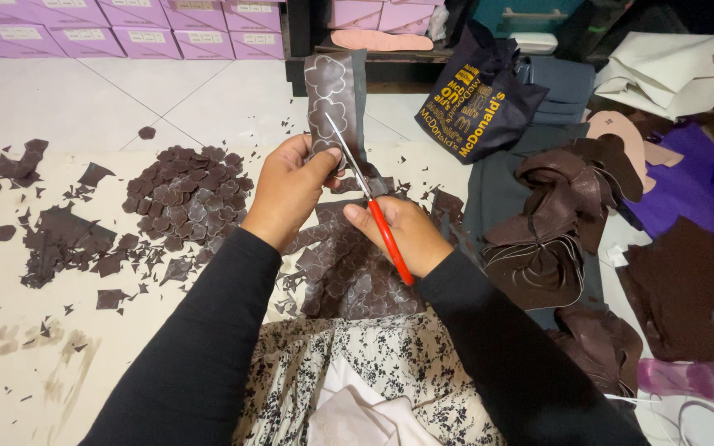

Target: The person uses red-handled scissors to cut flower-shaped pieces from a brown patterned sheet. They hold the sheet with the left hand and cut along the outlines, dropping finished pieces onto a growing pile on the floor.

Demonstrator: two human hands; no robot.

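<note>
Cutting flower shapes out of dark brown leatherette on the floor.

The left hand point(288, 188) is pinching a strip of dark brown leatherette point(332, 95) marked with flower outlines, fingers closed on it and holding it upright above the lap. The right hand point(402, 233) is wrapped around the red handles of a pair of scissors point(367, 196), whose blades are lying across the strip just beside the left thumb; how far the blades are parted I cannot tell. A pile of cut flower pieces point(187, 196) is sitting on the cream floor mat point(35, 347) to the left, with offcuts scattered around it. A navy tote bag point(477, 95) is slumping ahead, its contents hidden. Lilac boxes point(126, 33) are standing closed along the wall. Curled leatherette scraps point(555, 223) are lying to the right.
</note>
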